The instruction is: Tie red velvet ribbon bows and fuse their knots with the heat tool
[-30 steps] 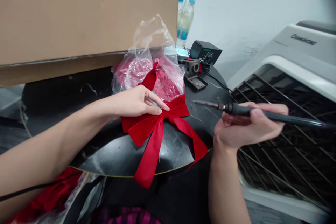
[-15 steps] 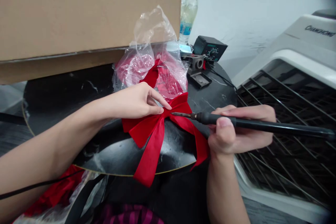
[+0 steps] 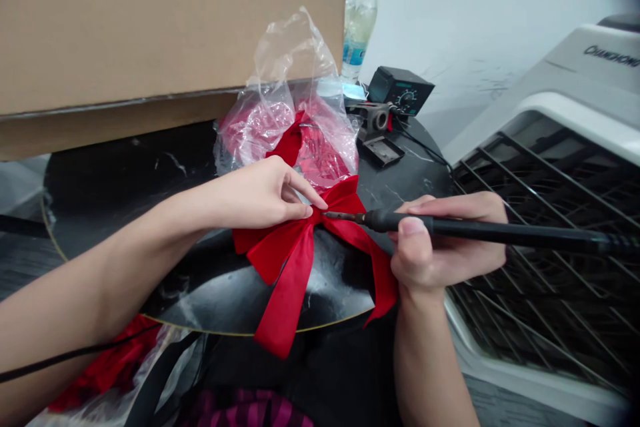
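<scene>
A red velvet ribbon bow (image 3: 283,257) lies on a round black marble tabletop (image 3: 330,287), its long tails hanging over the front edge. My left hand (image 3: 265,197) presses the bow's knot between its fingertips. My right hand (image 3: 440,240) grips a black soldering iron (image 3: 400,221) like a pen. The iron's thin metal tip touches the bow just right of the knot, close to my left fingertips. Behind the bow, a clear plastic bag (image 3: 280,73) holds more red ribbon.
A cardboard box (image 3: 150,27) overhangs the table's back left. Behind the bag stand plastic water bottles (image 3: 360,27), a soldering station (image 3: 400,90) and an iron stand (image 3: 375,121). A white appliance with a wire grille (image 3: 550,280) stands right. Red ribbon and plastic lie below the table's front.
My right hand has moved left, bringing the iron's tip from the bare tabletop onto the bow near the knot. My left hand stays on the knot, and the view has shifted slightly.
</scene>
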`<action>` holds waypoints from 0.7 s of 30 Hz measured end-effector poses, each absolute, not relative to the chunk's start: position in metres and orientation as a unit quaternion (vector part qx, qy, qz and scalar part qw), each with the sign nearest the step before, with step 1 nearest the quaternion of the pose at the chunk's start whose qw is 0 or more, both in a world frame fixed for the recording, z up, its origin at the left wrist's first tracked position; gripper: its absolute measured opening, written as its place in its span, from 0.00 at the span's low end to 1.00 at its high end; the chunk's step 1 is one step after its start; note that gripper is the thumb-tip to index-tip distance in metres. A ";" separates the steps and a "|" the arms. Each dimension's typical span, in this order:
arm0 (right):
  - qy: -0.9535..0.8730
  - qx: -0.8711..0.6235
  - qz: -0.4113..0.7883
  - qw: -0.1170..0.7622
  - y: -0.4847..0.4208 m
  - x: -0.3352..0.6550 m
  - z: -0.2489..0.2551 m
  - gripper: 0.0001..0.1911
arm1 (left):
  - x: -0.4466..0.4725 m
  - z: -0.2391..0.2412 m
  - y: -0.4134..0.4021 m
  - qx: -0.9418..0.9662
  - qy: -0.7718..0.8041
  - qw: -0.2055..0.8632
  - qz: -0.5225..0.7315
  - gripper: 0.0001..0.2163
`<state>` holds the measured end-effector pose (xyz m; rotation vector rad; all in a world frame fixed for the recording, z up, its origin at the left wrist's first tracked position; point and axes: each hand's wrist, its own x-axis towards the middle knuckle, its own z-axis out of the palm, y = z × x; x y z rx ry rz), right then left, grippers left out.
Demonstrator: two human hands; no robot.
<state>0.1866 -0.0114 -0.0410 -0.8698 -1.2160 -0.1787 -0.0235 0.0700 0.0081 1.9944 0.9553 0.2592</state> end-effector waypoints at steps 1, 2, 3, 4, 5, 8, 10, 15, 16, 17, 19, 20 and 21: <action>-0.554 -0.397 -0.083 0.727 -0.011 0.187 -0.041 0.04 | -0.023 0.008 0.070 0.804 0.385 0.441 0.103 0.14; -0.554 -0.398 -0.083 0.726 -0.011 0.187 -0.041 0.04 | -0.023 0.008 0.070 0.805 0.386 0.440 0.101 0.15; -0.554 -0.397 -0.082 0.727 -0.011 0.187 -0.041 0.04 | -0.023 0.009 0.070 0.805 0.388 0.438 0.100 0.14; -0.556 -0.395 -0.080 0.727 -0.011 0.188 -0.042 0.04 | -0.023 0.010 0.069 0.805 0.390 0.436 0.096 0.15; -0.559 -0.393 -0.079 0.726 -0.010 0.189 -0.042 0.04 | -0.023 0.011 0.069 0.805 0.393 0.434 0.089 0.15; -0.574 -0.385 -0.083 0.718 -0.009 0.192 -0.045 0.05 | -0.022 0.016 0.068 0.804 0.405 0.431 0.066 0.15; -0.580 -0.380 -0.087 0.716 -0.008 0.193 -0.046 0.06 | -0.021 0.018 0.067 0.802 0.411 0.428 0.059 0.15; -0.581 -0.383 -0.089 0.713 -0.007 0.195 -0.049 0.06 | -0.020 0.020 0.066 0.803 0.416 0.422 0.058 0.15; -0.584 -0.387 -0.089 0.708 -0.007 0.195 -0.049 0.06 | -0.020 0.020 0.065 0.804 0.417 0.420 0.058 0.15; -0.587 -0.391 -0.087 0.703 -0.007 0.195 -0.049 0.06 | -0.020 0.020 0.065 0.805 0.418 0.417 0.058 0.15; -0.593 -0.398 -0.084 0.696 -0.008 0.196 -0.050 0.06 | -0.019 0.020 0.065 0.806 0.421 0.413 0.056 0.14; -0.594 -0.401 -0.083 0.692 -0.009 0.197 -0.051 0.06 | -0.019 0.020 0.065 0.807 0.423 0.410 0.054 0.14; -0.595 -0.406 -0.083 0.689 -0.009 0.197 -0.051 0.06 | -0.019 0.020 0.065 0.808 0.425 0.405 0.052 0.14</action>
